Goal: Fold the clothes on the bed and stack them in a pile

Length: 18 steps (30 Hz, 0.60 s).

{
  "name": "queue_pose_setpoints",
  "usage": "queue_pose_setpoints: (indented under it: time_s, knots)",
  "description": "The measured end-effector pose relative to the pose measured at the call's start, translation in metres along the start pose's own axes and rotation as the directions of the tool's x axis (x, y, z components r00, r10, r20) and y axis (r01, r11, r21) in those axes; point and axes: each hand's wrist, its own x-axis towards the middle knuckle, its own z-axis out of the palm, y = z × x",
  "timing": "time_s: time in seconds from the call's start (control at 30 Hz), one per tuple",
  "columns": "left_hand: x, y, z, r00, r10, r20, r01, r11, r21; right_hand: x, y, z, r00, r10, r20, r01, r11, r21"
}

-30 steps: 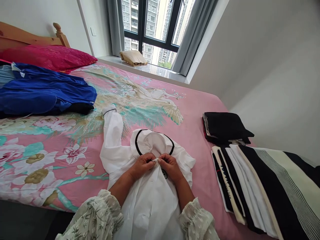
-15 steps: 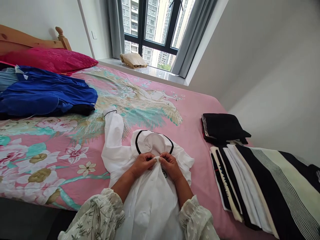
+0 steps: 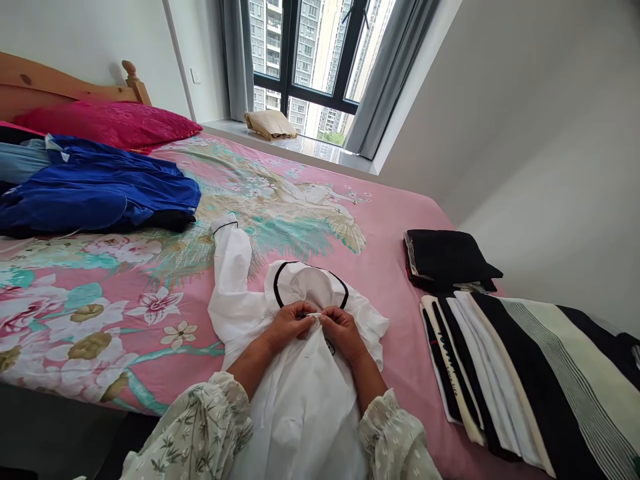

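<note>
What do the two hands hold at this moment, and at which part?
Both the left hand and the right hand pinch the white shirt at its front opening, just below the black-trimmed collar.

Left hand (image 3: 289,325) and right hand (image 3: 343,332) pinching, fingertips meeting

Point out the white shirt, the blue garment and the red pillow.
white shirt (image 3: 300,407): head view, front panel
blue garment (image 3: 110,193): head view, middle
red pillow (image 3: 115,123): head view, top face
</note>
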Motion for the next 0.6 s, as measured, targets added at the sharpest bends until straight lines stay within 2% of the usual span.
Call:
queue_pose_setpoints:
  time_s: [0.23,0.33,0.4,0.5,0.57,0.6]
  knots:
    - [-0.008,0.008,0.014,0.974,0.163,-0.158,-0.123,0.963,0.238,0.004,0.005,0.01,0.972,-0.141,-0.19,0.125,0.988,-0.093]
    - [-0.017,0.023,0.008,0.953,0.218,-0.21,-0.137,0.93,0.341,-0.005,-0.003,0.003,0.936,-0.182,-0.301,0.148,0.98,-0.133]
    - [-0.024,0.035,-0.013,0.933,0.271,-0.237,-0.158,0.9,0.405,-0.016,-0.007,-0.016,0.882,-0.21,-0.423,0.147,0.973,-0.177]
    - [-0.032,0.052,-0.066,0.91,0.354,-0.216,-0.153,0.77,0.619,-0.033,-0.007,-0.063,0.76,-0.254,-0.598,0.105,0.956,-0.273]
    - [-0.035,0.061,-0.103,0.94,0.301,-0.162,0.003,0.465,0.885,-0.041,-0.004,-0.093,0.721,-0.283,-0.632,0.064,0.936,-0.346]
    - [-0.037,0.065,-0.119,0.955,0.254,-0.156,0.051,0.375,0.926,-0.043,-0.002,-0.104,0.726,-0.296,-0.62,0.048,0.922,-0.384]
